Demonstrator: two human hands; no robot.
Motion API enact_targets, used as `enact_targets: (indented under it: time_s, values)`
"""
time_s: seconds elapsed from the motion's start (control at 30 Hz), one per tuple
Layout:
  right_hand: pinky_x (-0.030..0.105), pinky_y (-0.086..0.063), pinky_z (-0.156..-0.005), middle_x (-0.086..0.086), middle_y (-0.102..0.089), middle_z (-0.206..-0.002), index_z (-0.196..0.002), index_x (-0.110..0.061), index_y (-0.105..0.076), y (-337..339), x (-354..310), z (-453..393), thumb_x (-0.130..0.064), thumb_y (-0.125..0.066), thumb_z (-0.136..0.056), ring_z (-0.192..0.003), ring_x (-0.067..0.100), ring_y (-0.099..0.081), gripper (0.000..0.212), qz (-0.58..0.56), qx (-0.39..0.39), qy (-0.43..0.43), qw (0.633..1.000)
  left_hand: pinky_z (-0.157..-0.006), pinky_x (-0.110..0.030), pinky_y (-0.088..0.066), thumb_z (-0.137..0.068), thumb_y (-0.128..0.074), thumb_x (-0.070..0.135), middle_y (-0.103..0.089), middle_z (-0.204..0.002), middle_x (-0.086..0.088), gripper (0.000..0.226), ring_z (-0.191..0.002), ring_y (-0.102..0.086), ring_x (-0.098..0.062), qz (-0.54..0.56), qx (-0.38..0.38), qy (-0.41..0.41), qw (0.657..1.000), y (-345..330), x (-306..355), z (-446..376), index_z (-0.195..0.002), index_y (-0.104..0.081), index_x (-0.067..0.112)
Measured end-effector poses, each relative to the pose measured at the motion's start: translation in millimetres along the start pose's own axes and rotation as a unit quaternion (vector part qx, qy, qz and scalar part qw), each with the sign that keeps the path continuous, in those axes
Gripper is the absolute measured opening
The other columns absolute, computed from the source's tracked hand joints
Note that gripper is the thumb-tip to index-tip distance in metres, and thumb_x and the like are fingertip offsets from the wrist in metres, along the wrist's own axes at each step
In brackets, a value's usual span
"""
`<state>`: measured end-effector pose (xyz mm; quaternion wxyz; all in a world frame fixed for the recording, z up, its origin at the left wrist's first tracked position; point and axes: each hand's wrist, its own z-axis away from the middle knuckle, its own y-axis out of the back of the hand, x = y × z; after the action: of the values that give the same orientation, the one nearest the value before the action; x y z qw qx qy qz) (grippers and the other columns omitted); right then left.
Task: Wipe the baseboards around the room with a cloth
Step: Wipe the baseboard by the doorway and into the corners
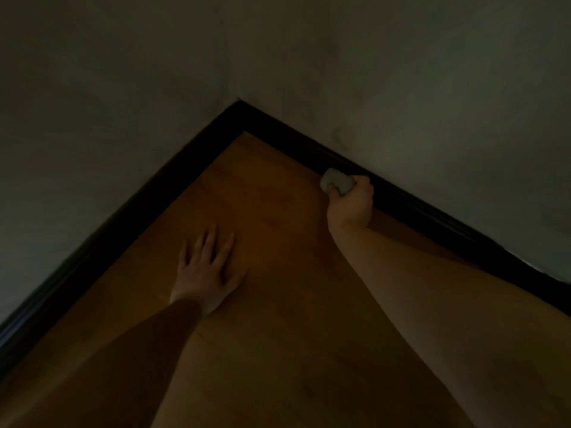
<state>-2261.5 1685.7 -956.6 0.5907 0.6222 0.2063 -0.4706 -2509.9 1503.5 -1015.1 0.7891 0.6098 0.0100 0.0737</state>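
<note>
1. Both hands are in view. We note the right hand (350,200) with its fingers curled round a small pale balled-up cloth (336,180), which it presses against the dark baseboard (411,201) along the right-hand wall (432,88).
2. We find the left hand (207,270) flat on the wooden floor (278,304), fingers spread and straight, holding nothing (apparently as a prop for the body, in our judgement).
3. Location of work: the cloth sits on the right-hand run of baseboard, near the room corner (239,103) but not in it. A second run of baseboard (123,217) leads off along the left wall.
4. Progress: the light is poor and the board is uniformly dark, so we cannot tell wiped from unwiped sections.
5. Our judgement: the task is mid-course. The stretch between cloth and corner, and the left-hand run, are likely outstanding, as are any boards beyond the view.
</note>
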Motion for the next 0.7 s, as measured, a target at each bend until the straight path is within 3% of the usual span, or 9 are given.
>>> enact_targets:
  time_s: [0.2,0.33,0.43,0.53,0.7]
  values:
    - [0.037,-0.051,-0.09,0.005,-0.055,-0.117,-0.113,-0.015,-0.055,58,27,2,-0.022,-0.068,-0.091,-0.104,0.02,-0.057,0.026,0.003,0.04,-0.032,0.999,-0.121,-0.052,0.004,-0.079,0.012,0.081,0.027,-0.162,-0.005,0.077,-0.151,0.021,-0.025,-0.061,-0.069,0.019,0.996,16,11,-2,-0.145,0.033,0.045]
    - [0.039,-0.053,-0.085,0.002,-0.054,-0.114,-0.108,-0.018,-0.055,100,52,6,-0.025,-0.068,-0.09,-0.099,0.02,-0.058,0.023,0.026,0.054,-0.058,0.997,-0.122,-0.051,-0.004,-0.081,0.001,0.079,0.019,-0.165,-0.011,0.09,-0.152,0.014,-0.03,-0.091,-0.135,0.036,0.986,33,33,-2,-0.151,0.028,0.029]
    - [0.035,-0.051,-0.083,0.003,-0.053,-0.115,-0.11,-0.018,-0.055,123,75,10,-0.025,-0.067,-0.091,-0.099,0.021,-0.058,0.024,0.038,0.071,-0.072,0.994,-0.122,-0.047,0.005,-0.075,-0.02,0.092,0.024,-0.163,-0.008,0.112,-0.151,0.02,-0.027,-0.036,-0.156,-0.029,0.987,29,78,8,-0.154,0.022,0.023]
    - [0.033,-0.049,-0.083,0.004,-0.053,-0.116,-0.111,-0.016,-0.055,136,95,14,-0.024,-0.068,-0.09,-0.1,0.021,-0.058,0.026,0.03,0.094,-0.069,0.993,-0.119,-0.051,0.012,-0.058,-0.032,0.101,0.04,-0.155,-0.006,0.136,-0.145,0.034,-0.026,0.008,-0.157,-0.068,0.985,15,128,19,-0.148,0.034,0.023]
    - [0.025,-0.046,-0.08,-0.001,-0.05,-0.109,-0.107,-0.016,-0.055,122,89,20,-0.022,-0.073,-0.087,-0.097,0.014,-0.055,0.028,0.004,0.074,0.009,0.997,-0.116,-0.056,0.019,-0.051,-0.023,0.107,0.053,-0.147,-0.003,0.139,-0.138,0.045,-0.027,0.018,-0.137,-0.047,0.989,4,142,20,-0.143,0.043,0.026]
